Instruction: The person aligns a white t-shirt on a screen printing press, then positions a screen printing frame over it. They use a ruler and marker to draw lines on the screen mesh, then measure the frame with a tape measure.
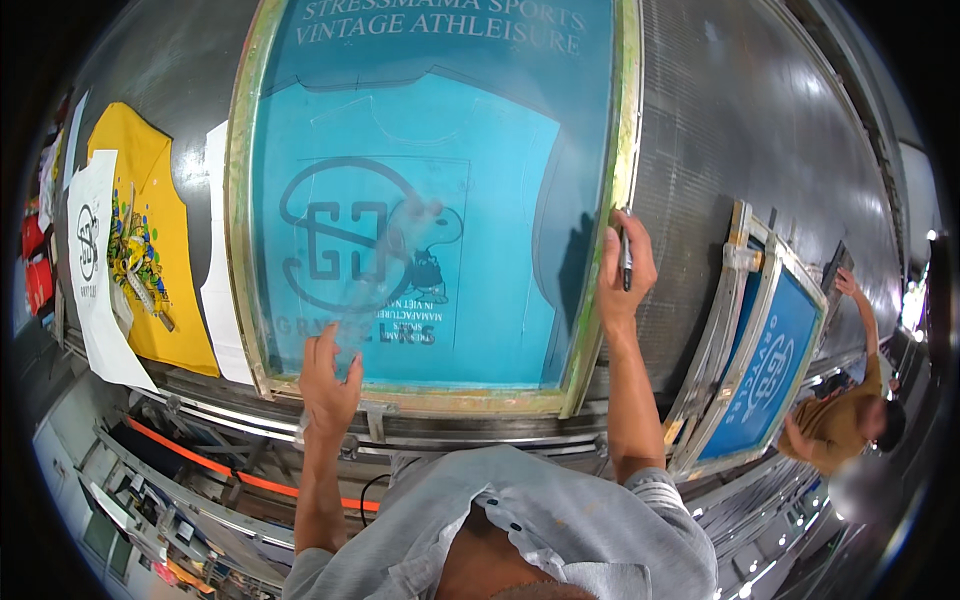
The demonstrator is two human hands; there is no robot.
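A large screen-printing frame (420, 402) with pale, green-stained edges and blue mesh (520, 340) lies flat before me. A shirt-shaped panel shows through the mesh, along with a dark round emblem (345, 302), a small cartoon dog figure (430, 270) and some lettering. My right hand (630, 262) is at the frame's right edge, its fingers closed round a black marker pen (627, 262). Over the lower left corner of the mesh hangs my left hand (330, 380), fingers apart and holding nothing. Whether its fingertips touch the mesh, I cannot tell.
On the left lies a yellow cloth panel (165, 230) with a colourful print, partly under a white sheet (98, 330) bearing a black emblem. A second blue screen frame (765, 375) leans at the right. Beyond it a person (845, 420) reaches to the dark table (740, 120).
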